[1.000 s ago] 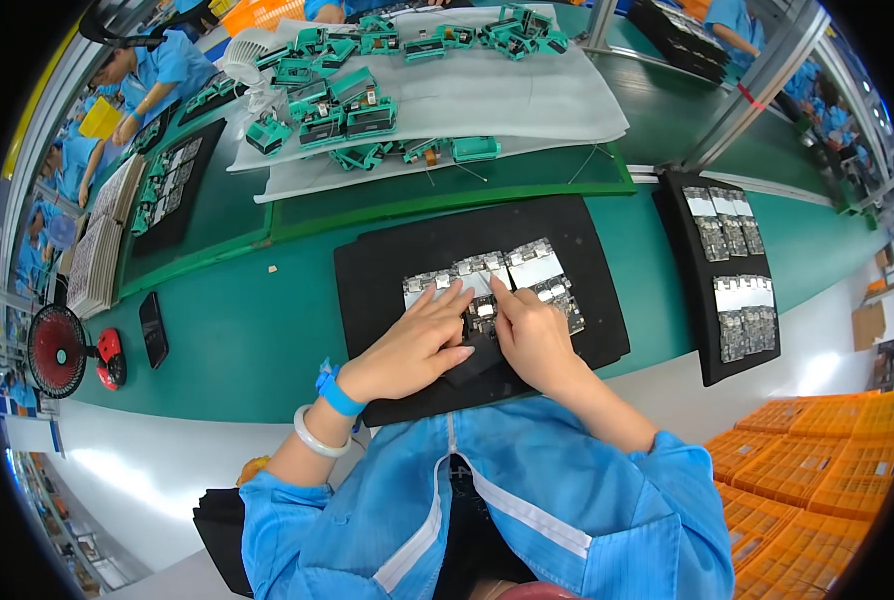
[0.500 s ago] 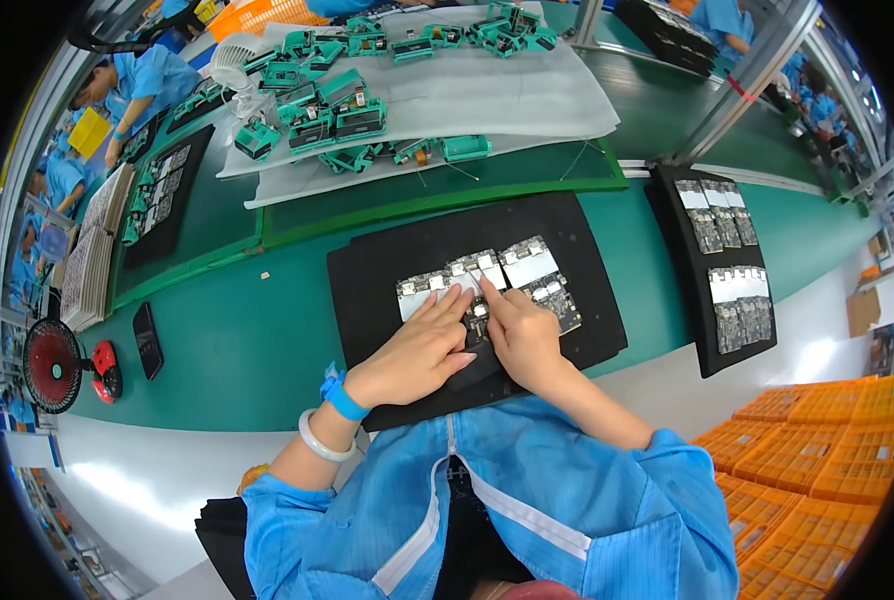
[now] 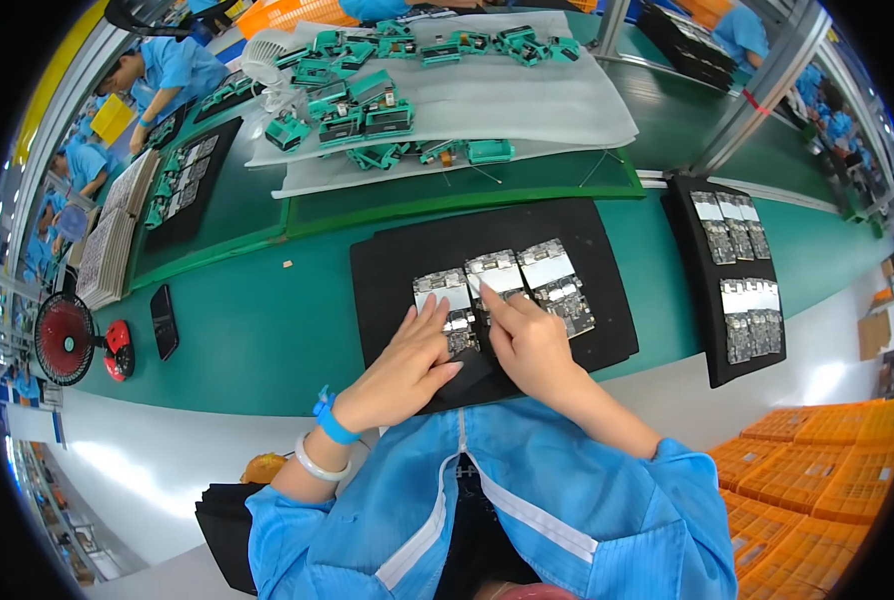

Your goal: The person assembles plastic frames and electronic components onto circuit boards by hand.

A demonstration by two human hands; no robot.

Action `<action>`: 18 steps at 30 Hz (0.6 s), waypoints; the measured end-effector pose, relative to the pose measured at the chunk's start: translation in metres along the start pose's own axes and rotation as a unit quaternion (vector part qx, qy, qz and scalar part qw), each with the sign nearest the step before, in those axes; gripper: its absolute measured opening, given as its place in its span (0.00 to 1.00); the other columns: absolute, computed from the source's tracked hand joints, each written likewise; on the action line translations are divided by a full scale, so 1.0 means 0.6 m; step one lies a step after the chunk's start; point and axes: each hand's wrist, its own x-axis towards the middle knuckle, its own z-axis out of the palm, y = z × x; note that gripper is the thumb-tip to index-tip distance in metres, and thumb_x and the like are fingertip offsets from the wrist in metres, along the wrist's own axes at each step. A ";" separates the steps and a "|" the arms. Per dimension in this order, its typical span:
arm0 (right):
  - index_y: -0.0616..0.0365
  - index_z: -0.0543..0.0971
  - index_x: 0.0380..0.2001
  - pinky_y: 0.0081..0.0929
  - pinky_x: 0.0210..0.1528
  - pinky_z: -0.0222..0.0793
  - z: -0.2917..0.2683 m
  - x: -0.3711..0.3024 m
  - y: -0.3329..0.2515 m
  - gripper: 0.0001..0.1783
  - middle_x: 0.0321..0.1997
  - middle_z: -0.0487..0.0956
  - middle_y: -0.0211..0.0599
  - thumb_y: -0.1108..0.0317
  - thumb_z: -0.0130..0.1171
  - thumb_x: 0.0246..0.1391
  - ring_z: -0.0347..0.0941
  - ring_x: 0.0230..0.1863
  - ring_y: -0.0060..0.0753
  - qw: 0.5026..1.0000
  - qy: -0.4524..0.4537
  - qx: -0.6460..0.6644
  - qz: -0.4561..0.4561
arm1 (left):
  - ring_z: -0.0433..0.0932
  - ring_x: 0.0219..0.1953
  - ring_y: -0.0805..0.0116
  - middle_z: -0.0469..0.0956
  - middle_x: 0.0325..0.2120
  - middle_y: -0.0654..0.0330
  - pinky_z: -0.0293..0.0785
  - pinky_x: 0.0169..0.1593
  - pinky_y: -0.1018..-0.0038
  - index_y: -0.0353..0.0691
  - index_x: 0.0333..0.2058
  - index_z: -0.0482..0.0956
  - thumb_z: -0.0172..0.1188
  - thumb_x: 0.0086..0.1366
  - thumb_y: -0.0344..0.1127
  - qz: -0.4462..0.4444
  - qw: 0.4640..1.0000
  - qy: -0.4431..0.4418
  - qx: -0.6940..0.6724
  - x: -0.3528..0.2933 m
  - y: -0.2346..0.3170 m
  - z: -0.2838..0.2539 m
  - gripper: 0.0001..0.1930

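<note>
Three circuit boards with white upper panels lie side by side on a black foam mat [image 3: 607, 310] in front of me. My left hand [image 3: 407, 362] rests with fingers stretched out over the left board [image 3: 441, 284], covering part of it. My right hand [image 3: 533, 345] is closed, its index finger low on the white panel of the middle board [image 3: 495, 268]. Whatever its fingers pinch is too small or hidden to make out. The right hand hides much of that board's lower half. Beside it the right board [image 3: 549, 265] shows almost whole.
At right, another black mat [image 3: 709, 330] holds two rows of boards. Beyond the green ledge, green housings [image 3: 387, 118] lie on white foam sheets [image 3: 527, 105]. A phone [image 3: 165, 322] and a small fan [image 3: 65, 338] are at left. Orange crates [image 3: 817, 450] stand lower right; co-workers sit beyond.
My left hand has drawn back from the middle board to the left board, uncovering more of the boards. My right fingertips stay at the middle board. The whole view has shifted slightly.
</note>
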 end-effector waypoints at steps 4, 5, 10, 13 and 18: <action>0.60 0.80 0.53 0.41 0.27 0.74 0.032 0.004 -0.014 0.22 0.27 0.77 0.42 0.76 0.58 0.53 0.77 0.24 0.48 0.999 -0.032 0.013 -0.010 | 0.41 0.75 0.39 0.51 0.70 0.34 0.37 0.75 0.54 0.36 0.28 0.65 0.57 0.69 0.34 -0.008 1.000 -0.004 -0.029 -0.035 -0.037 -0.012 0.13; 0.60 0.80 0.53 0.41 0.27 0.74 0.040 0.004 -0.016 0.22 0.27 0.77 0.42 0.76 0.58 0.53 0.77 0.24 0.48 0.999 -0.036 0.003 -0.013 | 0.42 0.75 0.40 0.51 0.70 0.34 0.37 0.75 0.54 0.37 0.28 0.65 0.57 0.69 0.34 0.003 0.998 -0.015 -0.066 -0.042 -0.040 -0.011 0.13; 0.60 0.79 0.53 0.41 0.27 0.74 0.051 0.005 -0.022 0.22 0.28 0.77 0.42 0.76 0.57 0.53 0.77 0.24 0.48 0.998 -0.062 -0.005 -0.016 | 0.42 0.75 0.43 0.50 0.71 0.36 0.38 0.75 0.54 0.37 0.28 0.65 0.57 0.69 0.34 0.007 0.998 -0.004 -0.061 -0.055 -0.029 -0.009 0.13; 0.61 0.79 0.54 0.41 0.26 0.74 0.054 0.004 -0.025 0.23 0.28 0.77 0.42 0.76 0.58 0.53 0.77 0.23 0.48 0.997 -0.066 0.002 -0.042 | 0.41 0.76 0.44 0.51 0.71 0.37 0.38 0.75 0.55 0.37 0.27 0.65 0.57 0.69 0.33 0.012 0.993 0.016 -0.116 -0.044 -0.045 -0.016 0.13; 0.62 0.78 0.54 0.39 0.25 0.73 0.068 0.002 -0.024 0.23 0.28 0.76 0.41 0.76 0.59 0.52 0.77 0.23 0.46 0.997 -0.056 -0.006 -0.047 | 0.40 0.76 0.45 0.51 0.71 0.38 0.39 0.75 0.56 0.36 0.26 0.64 0.57 0.69 0.33 0.027 0.995 -0.013 -0.091 -0.034 -0.054 -0.012 0.14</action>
